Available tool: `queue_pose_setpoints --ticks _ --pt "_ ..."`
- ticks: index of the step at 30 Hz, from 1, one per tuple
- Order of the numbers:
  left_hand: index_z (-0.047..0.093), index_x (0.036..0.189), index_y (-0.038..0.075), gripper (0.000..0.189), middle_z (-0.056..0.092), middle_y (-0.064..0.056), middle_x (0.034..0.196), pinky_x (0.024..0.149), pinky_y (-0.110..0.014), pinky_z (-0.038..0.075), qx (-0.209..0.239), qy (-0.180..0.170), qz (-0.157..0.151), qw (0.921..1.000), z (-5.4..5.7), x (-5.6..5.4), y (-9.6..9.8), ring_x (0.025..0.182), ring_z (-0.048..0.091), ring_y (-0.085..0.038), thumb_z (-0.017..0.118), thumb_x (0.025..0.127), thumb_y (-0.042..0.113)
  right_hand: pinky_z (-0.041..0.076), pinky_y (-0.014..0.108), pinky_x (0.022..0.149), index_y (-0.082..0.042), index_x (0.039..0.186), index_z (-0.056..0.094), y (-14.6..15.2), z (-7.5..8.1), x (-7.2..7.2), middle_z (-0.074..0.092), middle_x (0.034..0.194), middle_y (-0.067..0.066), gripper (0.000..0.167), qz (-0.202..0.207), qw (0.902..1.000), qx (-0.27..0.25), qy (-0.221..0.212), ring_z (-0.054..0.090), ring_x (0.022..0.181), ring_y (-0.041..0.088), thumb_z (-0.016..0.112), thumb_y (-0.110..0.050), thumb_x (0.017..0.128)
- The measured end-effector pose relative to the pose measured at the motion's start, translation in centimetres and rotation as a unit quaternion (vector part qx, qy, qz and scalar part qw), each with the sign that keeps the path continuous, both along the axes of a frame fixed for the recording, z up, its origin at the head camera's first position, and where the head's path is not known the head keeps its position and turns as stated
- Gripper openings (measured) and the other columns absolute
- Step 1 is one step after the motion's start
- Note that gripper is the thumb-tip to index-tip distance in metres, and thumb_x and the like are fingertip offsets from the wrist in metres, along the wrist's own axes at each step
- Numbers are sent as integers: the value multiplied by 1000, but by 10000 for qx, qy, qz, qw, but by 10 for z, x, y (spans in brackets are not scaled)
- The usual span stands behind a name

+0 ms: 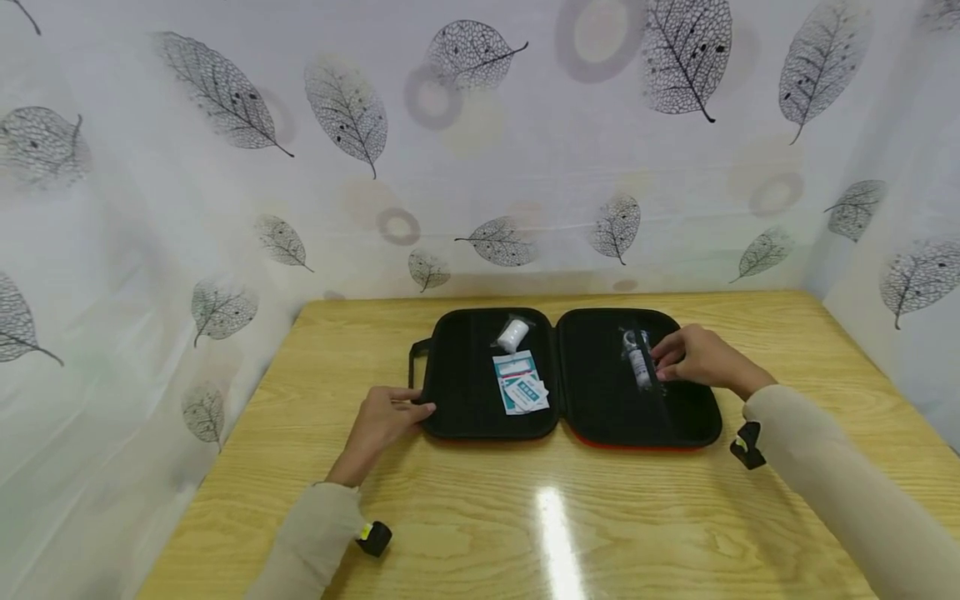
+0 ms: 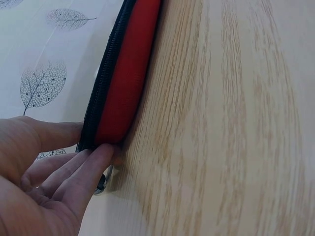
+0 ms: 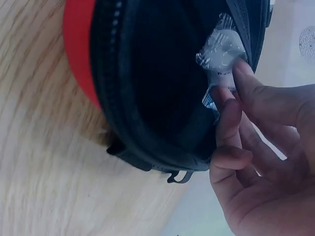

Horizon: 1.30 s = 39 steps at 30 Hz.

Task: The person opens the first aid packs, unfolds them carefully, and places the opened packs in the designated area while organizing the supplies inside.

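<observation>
A black-lined zip case point(image 1: 457, 392) with a red outer shell lies unfolded on the table. My left hand point(image 1: 386, 421) grips its left half near the front corner, thumb on the zipped rim and fingers against the red side point(image 2: 128, 83). Over the right half, my right hand point(image 1: 693, 360) pinches a white item in clear crinkled plastic point(image 3: 224, 54) between thumb and forefinger, beside an elastic strap point(image 3: 239, 19). From above, a clear-wrapped white tube-like item point(image 1: 639, 367) shows at the strap; the fingers partly cover that area.
In the left half lie a wrapped white roll point(image 1: 513, 335) and several flat white-and-teal packets point(image 1: 521, 383). A black carry handle point(image 1: 412, 367) sticks out at the case's left side. Leaf-print cloth point(image 1: 480, 183) hangs behind the wooden table point(image 1: 465, 517).
</observation>
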<state>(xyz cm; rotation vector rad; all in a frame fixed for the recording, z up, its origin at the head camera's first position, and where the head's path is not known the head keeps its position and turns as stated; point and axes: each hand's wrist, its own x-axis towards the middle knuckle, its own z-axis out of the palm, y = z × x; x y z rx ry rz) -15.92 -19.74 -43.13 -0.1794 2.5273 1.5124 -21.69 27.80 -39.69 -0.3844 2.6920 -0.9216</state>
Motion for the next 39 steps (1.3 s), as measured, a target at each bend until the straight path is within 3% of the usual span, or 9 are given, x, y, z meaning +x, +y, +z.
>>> queue_pose_setpoints --ticks 11,20,27,39 --pt "62 132 -6 47 66 -27 125 80 -39 61 393 -65 39 9992 -3 -1 2 102 71 -32 76 92 13 61 43 76 18 115 65 3 -2 0 72 102 24 32 -28 9993 -276 -268 72 90 31 73 0 89" --pt "63 132 -3 47 67 -25 124 81 -38 60 237 -94 70 9997 -3 -2 1 103 71 -30 77 92 17 60 46 75 16 113 67 -2 20 -9 73 99 21 32 -27 9999 -21 144 72 87 31 73 -6 91" --pt "64 132 -2 48 68 -22 121 81 -37 60 193 -122 101 9997 -2 -3 2 100 72 -27 78 91 19 59 46 76 13 116 68 -31 29 -20 73 103 20 33 54 9990 -59 438 71 89 30 74 -9 92" --pt "65 131 -2 46 69 -21 123 88 -43 58 26 -12 28 10000 -3 -3 0 110 68 -31 77 92 20 56 51 87 9 118 68 -109 23 -39 73 106 20 43 333 9969 -11 709 69 99 35 81 -18 87"
